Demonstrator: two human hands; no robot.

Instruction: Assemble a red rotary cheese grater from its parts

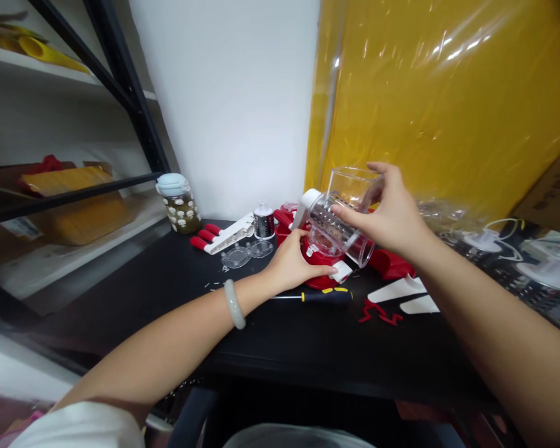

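My right hand (392, 214) grips a transparent plastic hopper (354, 180), thumb on the near side and fingers on the far side. A perforated metal grater drum (331, 221) with a white end shows in or right behind the hopper, tilted. Below it, my left hand (292, 261) holds a red grater base (324, 252) on the black table (280, 348). Its thumb presses by a white lever (341, 272) on the base's front; its other fingers are partly hidden behind the base. A screwdriver (326, 296) with a black and yellow handle lies just in front.
Left are white handles with red grips (221, 235), another grater drum (264, 222), transparent round covers (242, 253) and a patterned bottle (180, 202). Right are white flat parts (396, 289), red strips (380, 313) and several bagged drums (544, 274). A shelf (88, 246) stands far left.
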